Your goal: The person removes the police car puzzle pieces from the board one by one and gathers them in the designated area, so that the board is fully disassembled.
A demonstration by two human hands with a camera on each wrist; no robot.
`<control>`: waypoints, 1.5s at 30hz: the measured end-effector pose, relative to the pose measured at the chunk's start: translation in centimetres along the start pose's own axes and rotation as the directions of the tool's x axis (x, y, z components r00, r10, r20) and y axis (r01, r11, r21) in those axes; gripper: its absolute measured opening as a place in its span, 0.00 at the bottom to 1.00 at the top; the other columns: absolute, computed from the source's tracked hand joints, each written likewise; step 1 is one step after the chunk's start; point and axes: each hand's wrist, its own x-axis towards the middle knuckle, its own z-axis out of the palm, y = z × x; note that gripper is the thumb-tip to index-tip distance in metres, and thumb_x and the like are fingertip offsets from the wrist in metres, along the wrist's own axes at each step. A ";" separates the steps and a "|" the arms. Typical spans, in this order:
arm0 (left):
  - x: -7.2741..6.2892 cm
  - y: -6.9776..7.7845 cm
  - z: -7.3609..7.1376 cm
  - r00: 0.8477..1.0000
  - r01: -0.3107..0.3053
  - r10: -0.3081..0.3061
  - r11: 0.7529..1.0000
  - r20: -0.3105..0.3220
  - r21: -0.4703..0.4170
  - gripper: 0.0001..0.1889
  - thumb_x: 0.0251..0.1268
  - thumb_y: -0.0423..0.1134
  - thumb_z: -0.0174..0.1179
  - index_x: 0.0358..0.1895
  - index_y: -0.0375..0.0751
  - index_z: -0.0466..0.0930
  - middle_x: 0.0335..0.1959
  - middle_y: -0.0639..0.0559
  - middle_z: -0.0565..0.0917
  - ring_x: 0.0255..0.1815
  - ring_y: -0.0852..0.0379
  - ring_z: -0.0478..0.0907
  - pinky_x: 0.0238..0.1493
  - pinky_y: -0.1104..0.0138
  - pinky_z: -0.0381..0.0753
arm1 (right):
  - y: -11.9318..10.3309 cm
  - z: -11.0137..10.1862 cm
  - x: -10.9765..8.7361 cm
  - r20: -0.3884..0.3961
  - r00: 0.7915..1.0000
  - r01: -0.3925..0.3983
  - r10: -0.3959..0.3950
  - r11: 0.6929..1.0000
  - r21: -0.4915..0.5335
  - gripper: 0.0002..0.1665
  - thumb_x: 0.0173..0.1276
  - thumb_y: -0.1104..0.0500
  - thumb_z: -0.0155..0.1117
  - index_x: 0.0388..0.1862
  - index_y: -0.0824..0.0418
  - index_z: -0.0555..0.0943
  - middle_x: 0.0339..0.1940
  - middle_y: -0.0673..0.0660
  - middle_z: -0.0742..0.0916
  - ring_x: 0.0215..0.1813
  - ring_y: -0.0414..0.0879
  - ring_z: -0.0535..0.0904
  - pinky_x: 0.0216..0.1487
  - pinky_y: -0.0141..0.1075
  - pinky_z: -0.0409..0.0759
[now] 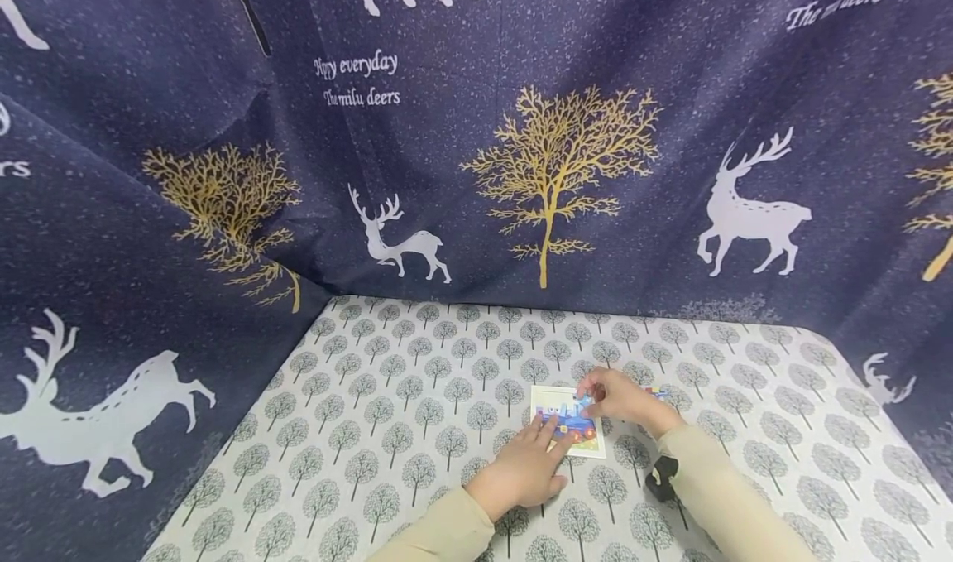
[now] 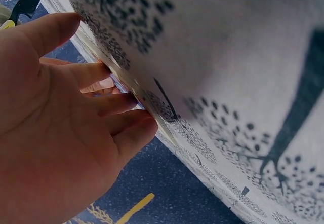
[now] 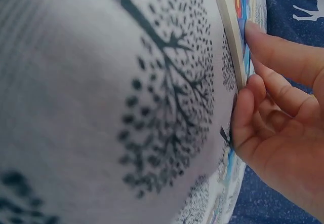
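A small puzzle board [image 1: 598, 444] with a pale border and a blue cartoon train lies on the cloth-covered table. My left hand [image 1: 527, 465] reaches over its lower left part, fingers extended and resting on the picture. In the left wrist view, the fingertips [image 2: 144, 125] lie along the board. At the upper right corner, my right hand [image 1: 615, 396] has thumb and forefinger close together on a light blue puzzle piece [image 1: 586, 403]. The right wrist view shows the thumb against the picture and the other fingers curled beside the board's edge [image 3: 230, 26]; the piece is mostly hidden there.
More colourful pieces [image 1: 657, 392] lie just behind the right wrist, partly covered by it. White cloth printed with grey trees [image 1: 417, 429] covers the table. A dark blue curtain [image 1: 462, 132] with deer and gold trees hangs at the back and left.
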 end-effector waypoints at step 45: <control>0.7 -0.3 1.0 1.000 -0.009 0.009 1.000 -0.011 0.013 0.34 0.69 0.58 0.50 0.76 0.57 0.54 0.77 0.48 0.53 0.76 0.46 0.50 0.72 0.61 0.59 | -1.0 -1.4 1.6 0.218 0.964 0.203 -0.153 0.951 -0.231 0.15 0.51 0.63 0.73 0.34 0.54 0.77 0.41 0.53 0.78 0.42 0.48 0.76 0.48 0.52 0.78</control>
